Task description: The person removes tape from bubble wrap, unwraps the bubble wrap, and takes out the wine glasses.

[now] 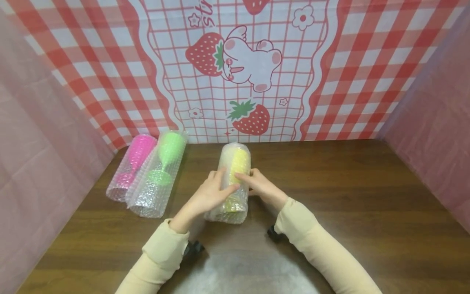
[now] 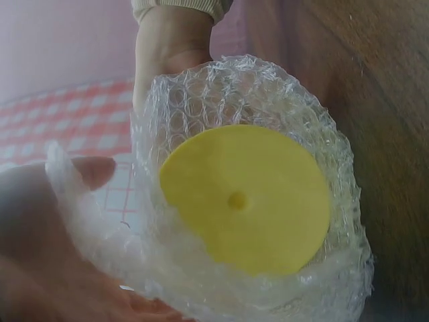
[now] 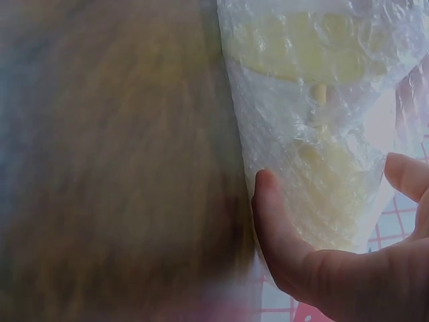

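A yellow goblet [image 1: 240, 161] lies on the table in a roll of clear bubble wrap [image 1: 228, 214]. Its round flat foot [image 2: 248, 194] faces the wrap's open end in the left wrist view. From the left, my left hand [image 1: 209, 192] grips the roll, thumb across the top and a loose flap of wrap in its grasp. My right hand [image 1: 267, 190] holds the right side, thumb on top and fingers low on the wrap. Through the plastic, the goblet's bowl [image 3: 328, 194] shows blurred in the right wrist view.
To the left, a pink goblet [image 1: 141, 149] and a green goblet [image 1: 170, 148] lie side by side, each rolled in bubble wrap. A red-and-white strawberry cloth [image 1: 242, 102] hangs behind the brown wooden table [image 1: 330, 183]. Pink curtains [image 1: 433, 122] close off both sides.
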The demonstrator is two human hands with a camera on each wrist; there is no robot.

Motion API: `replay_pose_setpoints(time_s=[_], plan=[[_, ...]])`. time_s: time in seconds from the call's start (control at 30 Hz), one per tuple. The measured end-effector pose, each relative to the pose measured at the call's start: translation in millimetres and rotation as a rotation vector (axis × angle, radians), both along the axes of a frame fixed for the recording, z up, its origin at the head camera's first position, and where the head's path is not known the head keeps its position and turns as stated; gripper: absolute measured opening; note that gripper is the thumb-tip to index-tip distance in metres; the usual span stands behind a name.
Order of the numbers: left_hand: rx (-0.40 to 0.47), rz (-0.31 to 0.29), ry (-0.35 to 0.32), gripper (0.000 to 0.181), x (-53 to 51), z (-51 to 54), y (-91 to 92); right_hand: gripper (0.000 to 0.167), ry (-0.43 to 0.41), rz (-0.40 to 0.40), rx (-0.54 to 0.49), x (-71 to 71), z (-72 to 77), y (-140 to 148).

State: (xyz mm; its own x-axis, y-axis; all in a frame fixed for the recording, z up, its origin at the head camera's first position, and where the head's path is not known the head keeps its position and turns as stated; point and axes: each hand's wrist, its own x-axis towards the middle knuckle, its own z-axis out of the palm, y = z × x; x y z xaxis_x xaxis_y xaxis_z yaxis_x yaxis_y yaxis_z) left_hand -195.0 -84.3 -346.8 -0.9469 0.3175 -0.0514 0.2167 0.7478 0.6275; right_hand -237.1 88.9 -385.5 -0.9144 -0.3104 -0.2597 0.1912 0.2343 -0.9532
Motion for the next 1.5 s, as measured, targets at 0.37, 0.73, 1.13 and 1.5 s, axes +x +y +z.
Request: replay_pose_setpoints(time_s=[0.37, 0.73, 1.13, 1.5], plan=[[0.046, -0.005, 0.035, 0.054, 3.0, -2.1, 4.6, 0.053, -0.01, 0.04, -0.049, 2.6, 0.0, 14], [0.076, 0.013, 0.022, 0.065, 1.1, -7.7, 10.0, 0.054, -0.01, 0.011, -0.057, 8.8, -1.2, 28], [0.121, -0.016, -0.065, 0.083, 2.7, -17.0, 15.2, 0.057, -0.021, 0.01, -0.055, 20.8, 0.5, 40], [0.147, -0.051, -0.071, 0.086, 8.7, -19.0, 24.2, 0.063, -0.043, -0.025, -0.021, 34.4, 3.0, 54]])
